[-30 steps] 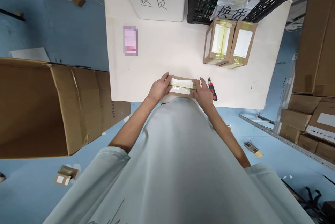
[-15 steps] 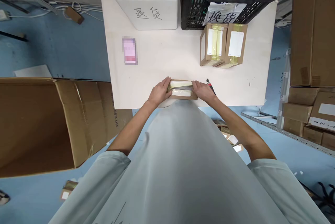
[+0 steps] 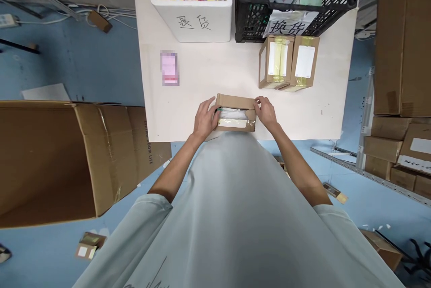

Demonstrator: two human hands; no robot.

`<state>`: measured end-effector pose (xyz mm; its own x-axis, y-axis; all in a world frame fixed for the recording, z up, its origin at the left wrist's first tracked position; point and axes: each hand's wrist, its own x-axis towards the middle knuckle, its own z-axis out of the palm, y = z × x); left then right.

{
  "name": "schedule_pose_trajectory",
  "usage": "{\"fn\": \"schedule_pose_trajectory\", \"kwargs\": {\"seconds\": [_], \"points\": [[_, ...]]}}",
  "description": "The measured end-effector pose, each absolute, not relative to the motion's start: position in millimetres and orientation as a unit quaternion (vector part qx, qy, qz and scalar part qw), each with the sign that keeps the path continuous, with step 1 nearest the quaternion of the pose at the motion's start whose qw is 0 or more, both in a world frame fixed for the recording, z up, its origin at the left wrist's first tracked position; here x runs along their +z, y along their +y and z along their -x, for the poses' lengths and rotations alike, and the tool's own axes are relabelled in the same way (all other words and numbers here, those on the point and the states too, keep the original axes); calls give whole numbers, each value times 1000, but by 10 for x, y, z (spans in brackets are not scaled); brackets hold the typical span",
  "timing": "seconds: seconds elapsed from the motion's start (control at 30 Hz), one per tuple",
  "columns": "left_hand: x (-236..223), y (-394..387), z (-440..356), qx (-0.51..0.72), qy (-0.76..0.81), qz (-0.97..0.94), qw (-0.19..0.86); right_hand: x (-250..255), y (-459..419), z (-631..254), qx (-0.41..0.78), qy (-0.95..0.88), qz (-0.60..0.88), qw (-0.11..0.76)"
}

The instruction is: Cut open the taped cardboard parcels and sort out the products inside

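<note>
A small cardboard box (image 3: 235, 125) lies at the table's near edge, its lid flap (image 3: 237, 101) raised and tilted back. White wrapped contents (image 3: 232, 114) show inside; what is under the wrapping is hidden. My left hand (image 3: 204, 119) grips the box's left side, thumb at the opening and fingers by the flap's left end. At the flap's right corner, my right hand (image 3: 265, 110) pinches the cardboard with bent fingers.
Two taped cartons (image 3: 276, 61) stand against a black crate (image 3: 252, 23) of green boxes. Left of it is a white bin (image 3: 202, 32) with picture books. A blurred pink item (image 3: 169, 68) lies on the table (image 3: 215, 68). A large open carton (image 3: 111, 153) sits at left.
The box's flap has swung up and back, exposing the white contents. My right hand has moved slightly right and up with it. The red-and-black tool beside that hand no longer shows.
</note>
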<state>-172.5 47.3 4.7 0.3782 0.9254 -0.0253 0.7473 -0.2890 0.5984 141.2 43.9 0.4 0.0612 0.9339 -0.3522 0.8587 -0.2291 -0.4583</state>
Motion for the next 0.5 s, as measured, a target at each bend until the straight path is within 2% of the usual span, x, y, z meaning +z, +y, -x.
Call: {"fn": "schedule_pose_trajectory", "kwargs": {"seconds": [0.13, 0.23, 0.37, 0.5], "points": [[167, 375, 1648, 72, 451, -833, 313, 162, 203, -1347, 244, -643, 724, 54], [159, 328, 1568, 13, 413, -851, 323, 251, 14, -1340, 264, -675, 687, 50], [159, 323, 1471, -15, 395, -863, 315, 317, -202, -1331, 305, -718, 625, -20], [237, 287, 1392, -30, 402, -870, 285, 364, -309, -1271, 273, -741, 609, -68]]}}
